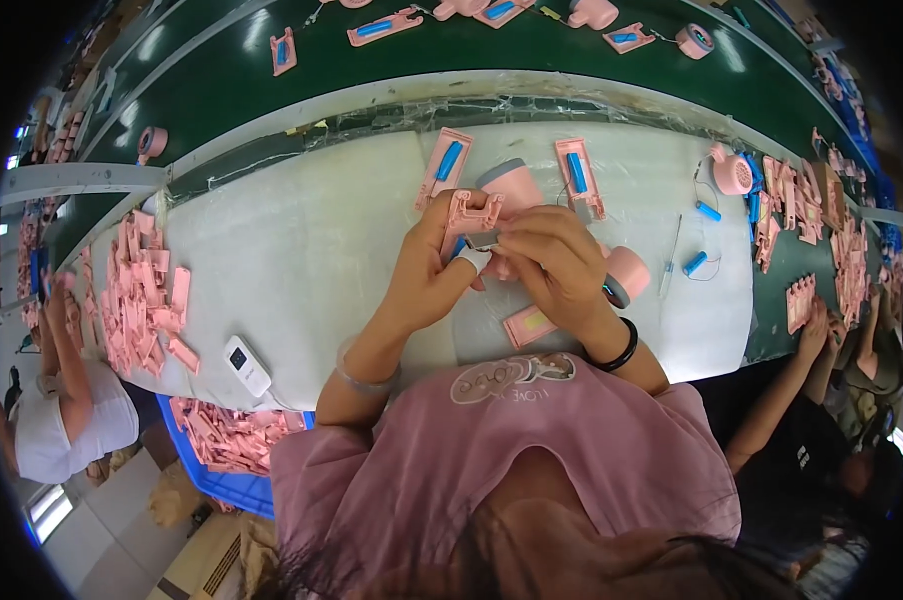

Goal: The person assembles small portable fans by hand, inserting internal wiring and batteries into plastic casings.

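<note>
My left hand (423, 268) is closed around a pink plastic shell (468, 216) with a notched upper end, and its thumb has a white wrap on it. Beside it, the fingers of my right hand (555, 258) pinch together at a small greyish piece (483, 239) on the shell; what exactly they grip is hidden. Just beyond my hands lies a pink cylindrical head (511, 186) with a grey rim. A second pink round head (627, 273) rests beside my right wrist. A pink flat part (528, 327) lies partly under my right hand.
Two pink shells with blue batteries (448, 161) (578, 172) lie beyond my hands. Left are a pink parts pile (141, 300), a white device (247, 366) and a blue crate (233, 486). Loose blue batteries (695, 263) lie right. A green belt (371, 72) runs behind; co-workers sit both sides.
</note>
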Tool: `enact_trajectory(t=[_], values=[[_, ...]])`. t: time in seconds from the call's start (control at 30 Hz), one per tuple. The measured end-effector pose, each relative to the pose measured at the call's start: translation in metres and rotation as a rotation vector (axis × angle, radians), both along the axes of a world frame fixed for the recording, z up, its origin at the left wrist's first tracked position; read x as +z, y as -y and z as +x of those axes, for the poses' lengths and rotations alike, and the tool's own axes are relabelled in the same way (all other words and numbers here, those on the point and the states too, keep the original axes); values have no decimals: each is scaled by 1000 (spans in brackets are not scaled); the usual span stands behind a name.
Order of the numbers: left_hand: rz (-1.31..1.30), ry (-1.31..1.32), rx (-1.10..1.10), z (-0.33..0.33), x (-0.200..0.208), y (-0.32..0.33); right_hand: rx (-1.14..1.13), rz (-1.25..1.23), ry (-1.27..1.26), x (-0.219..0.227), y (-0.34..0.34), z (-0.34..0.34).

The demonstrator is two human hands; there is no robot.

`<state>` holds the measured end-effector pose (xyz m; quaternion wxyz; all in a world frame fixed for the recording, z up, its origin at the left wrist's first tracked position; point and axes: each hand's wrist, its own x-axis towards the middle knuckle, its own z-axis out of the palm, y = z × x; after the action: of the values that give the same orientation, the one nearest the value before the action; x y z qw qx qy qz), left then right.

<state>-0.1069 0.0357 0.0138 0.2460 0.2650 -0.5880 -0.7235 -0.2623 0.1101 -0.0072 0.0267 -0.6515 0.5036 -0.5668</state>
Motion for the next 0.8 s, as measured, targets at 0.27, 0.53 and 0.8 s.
enact_trajectory(t=[0.27, 0.53, 0.8], values=[[-30, -19, -55, -3, 0, -3, 14, -19, 0, -1, 1, -3], [-46, -63, -97, -3, -4, -1, -19, -64, -17, -4, 3, -2], [-183, -31, -83, 1, -10, 0, -9, -27, -11, -7, 4, -1]])
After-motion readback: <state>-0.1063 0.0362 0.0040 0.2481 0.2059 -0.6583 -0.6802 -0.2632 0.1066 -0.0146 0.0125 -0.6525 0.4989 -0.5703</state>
